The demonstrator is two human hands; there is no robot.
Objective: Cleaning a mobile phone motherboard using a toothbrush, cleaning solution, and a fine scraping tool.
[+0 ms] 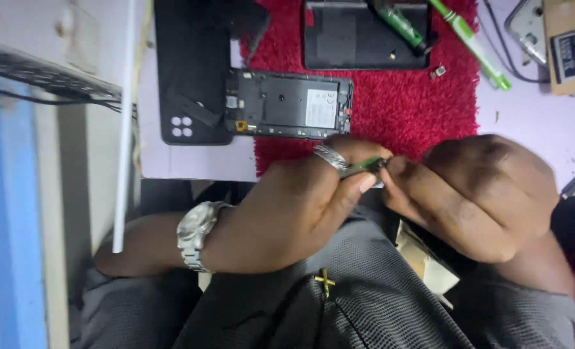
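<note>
Pinching a small green tool [364, 166] between both hands, low in the scene and near the table's [197, 165] near edge, above the person's lap.

- Left hand [287, 213]: closed around the tool's left part, thumb and forefinger clamped; ring and wristwatch [195, 234] worn.
- Right hand [478, 194]: fingers curled tight, tips meeting the tool's right end; what they nip is hidden.
- Tool axis: lies left to right, slightly rising rightward; which end is the tip cannot be told.
- Step, as judged: fitting or adjusting the tool's end. The next move calls for a steady, fine twist or pull.
- Far of the hands: opened phone [287, 103] on a red mat [404, 110], long axis left to right; black back cover [194, 71] to its left; green pen [472, 45] far right.
</note>
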